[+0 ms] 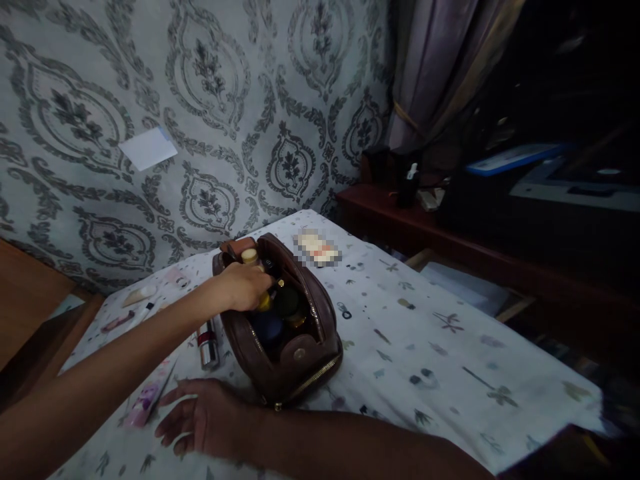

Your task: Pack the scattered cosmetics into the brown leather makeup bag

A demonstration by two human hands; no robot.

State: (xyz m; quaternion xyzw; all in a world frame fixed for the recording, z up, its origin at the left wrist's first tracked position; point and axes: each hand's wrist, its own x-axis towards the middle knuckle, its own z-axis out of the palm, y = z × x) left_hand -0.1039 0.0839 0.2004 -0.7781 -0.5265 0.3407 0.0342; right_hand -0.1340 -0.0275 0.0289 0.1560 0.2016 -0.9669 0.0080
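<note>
A brown zipped bag (pixel 327 327) lies open on the patterned white cloth, with several jars and bottles inside, among them a dark blue round item (pixel 267 328) and a yellow-capped bottle (pixel 249 256). My left hand (pixel 245 287) reaches into the bag's left side, its fingers closed; what they grip, if anything, is hidden. Below the bag, my right hand (pixel 197 417) is held over the cloth with its fingers apart and nothing in it. A silver and red tube (pixel 207 347) stands out beside the bag, and a pink tube (pixel 145 403) lies left of my right hand.
Several small cosmetics, including a pink item (pixel 117 323), lie at the left of the cloth-covered table (pixel 400 333). A blurred-out card (pixel 317 248) lies behind the bag. Dark red furniture (pixel 380 207) with an open drawer (pixel 465 287) is at the right.
</note>
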